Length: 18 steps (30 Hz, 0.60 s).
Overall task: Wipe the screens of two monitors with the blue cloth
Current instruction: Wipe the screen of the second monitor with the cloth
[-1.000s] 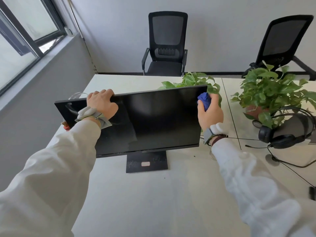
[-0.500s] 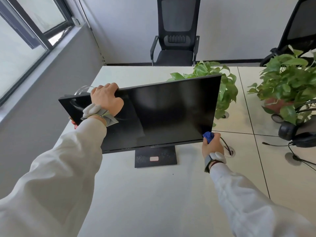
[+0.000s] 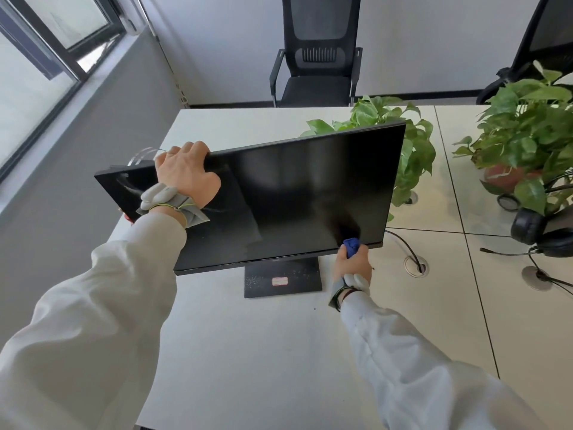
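Observation:
A black monitor (image 3: 297, 193) stands tilted on a flat square base (image 3: 282, 279) on the white desk (image 3: 248, 352). My left hand (image 3: 186, 175) grips its top edge near the left corner, fingers curled over the back. My right hand (image 3: 353, 265) holds a bunched blue cloth (image 3: 352, 245) against the bottom edge of the screen, near the lower right corner. Only one monitor is in view.
Two potted green plants stand behind and right of the monitor, one (image 3: 400, 150) close to its right edge, the other (image 3: 533, 141) farther right. A black headset (image 3: 539, 231) and cables lie at the right. A cable port (image 3: 415, 264) sits by my right hand. Office chair (image 3: 316, 57) beyond the desk.
My right hand with the cloth went from the top right corner down the right side, then slid a little left along the bottom edge. My left hand kept its grip.

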Tool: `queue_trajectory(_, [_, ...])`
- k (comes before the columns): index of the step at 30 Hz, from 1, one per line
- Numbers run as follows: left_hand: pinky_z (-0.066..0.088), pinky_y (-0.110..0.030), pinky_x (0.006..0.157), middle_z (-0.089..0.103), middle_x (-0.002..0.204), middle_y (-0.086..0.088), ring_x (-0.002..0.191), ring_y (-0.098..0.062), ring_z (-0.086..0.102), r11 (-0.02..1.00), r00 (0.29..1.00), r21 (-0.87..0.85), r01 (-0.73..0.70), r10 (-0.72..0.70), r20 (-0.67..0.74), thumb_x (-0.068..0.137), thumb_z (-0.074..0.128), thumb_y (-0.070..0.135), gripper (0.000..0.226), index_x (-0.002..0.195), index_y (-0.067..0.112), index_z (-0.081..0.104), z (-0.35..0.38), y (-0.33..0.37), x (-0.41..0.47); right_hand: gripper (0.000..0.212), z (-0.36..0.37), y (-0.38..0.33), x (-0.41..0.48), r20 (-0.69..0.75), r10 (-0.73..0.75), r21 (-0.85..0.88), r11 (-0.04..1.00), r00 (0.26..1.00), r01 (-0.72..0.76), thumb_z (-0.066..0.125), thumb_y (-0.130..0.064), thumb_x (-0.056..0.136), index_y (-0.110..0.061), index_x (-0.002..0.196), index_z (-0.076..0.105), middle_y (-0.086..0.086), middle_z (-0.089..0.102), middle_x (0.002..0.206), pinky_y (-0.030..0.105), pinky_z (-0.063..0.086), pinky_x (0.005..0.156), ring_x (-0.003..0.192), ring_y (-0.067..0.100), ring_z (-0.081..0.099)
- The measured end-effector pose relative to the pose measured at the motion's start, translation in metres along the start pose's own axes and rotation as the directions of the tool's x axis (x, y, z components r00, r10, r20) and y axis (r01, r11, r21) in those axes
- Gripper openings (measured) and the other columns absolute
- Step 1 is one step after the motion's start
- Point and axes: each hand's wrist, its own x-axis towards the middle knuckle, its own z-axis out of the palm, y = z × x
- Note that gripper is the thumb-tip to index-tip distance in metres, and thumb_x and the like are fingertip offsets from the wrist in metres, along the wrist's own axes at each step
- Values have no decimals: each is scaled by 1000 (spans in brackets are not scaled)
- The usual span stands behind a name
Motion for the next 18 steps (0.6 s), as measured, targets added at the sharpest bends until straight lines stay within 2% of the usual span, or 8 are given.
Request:
queue_trajectory(3, [32, -45, 101, 58, 98, 0, 96, -27, 49, 1000, 1000, 13, 1, -1, -3, 73, 47, 18, 31, 104, 21, 51, 1, 0, 0, 27, 27, -7, -23, 71, -33, -10, 999, 997, 34, 50, -44, 97, -19, 108, 49, 5, 63, 88, 35, 51, 76, 86, 35, 65])
queue_trajectory(6, [32, -44, 101, 58, 98, 0, 95, -26, 48, 1000, 1000, 1, 4, -4, 3, 74, 47, 18, 30, 104, 22, 50, 2, -3, 1, 23, 51, -13, -46, 163, -114, -64, 990, 980, 125, 51, -43, 96, -23, 106, 54, 3, 67, 91, 33, 50, 74, 87, 32, 63])
queue_trajectory(12, [33, -44, 101, 59, 101, -1, 97, -28, 50, 1000, 1000, -6, -1, 1, 2, 74, 46, 18, 31, 104, 20, 51, 1, -7, -1, 21, 60, -18, -59, 402, -299, -203, 892, 866, 403, 50, -42, 95, -28, 109, 58, -3, 68, 93, 33, 53, 76, 87, 26, 63])
queue_trajectory(15, [33, -43, 101, 59, 101, -1, 98, -28, 50, 1000, 1000, -8, -1, 1, 1, 74, 46, 18, 31, 105, 20, 52, 3, -10, -2, 23, 36, -7, -50, 367, -367, -273, 836, 855, 476, 49, -45, 95, -29, 110, 56, -5, 66, 86, 32, 53, 69, 78, 24, 62])
queue_trajectory(18, [33, -43, 101, 58, 99, 0, 97, -28, 50, 1000, 1000, -3, -4, 4, -24, 74, 45, 20, 30, 103, 21, 52, 7, -10, -1, 26, 2, 5, -34, 257, -336, -286, 869, 906, 404, 50, -45, 96, -25, 112, 48, 0, 64, 82, 32, 49, 65, 71, 26, 59])
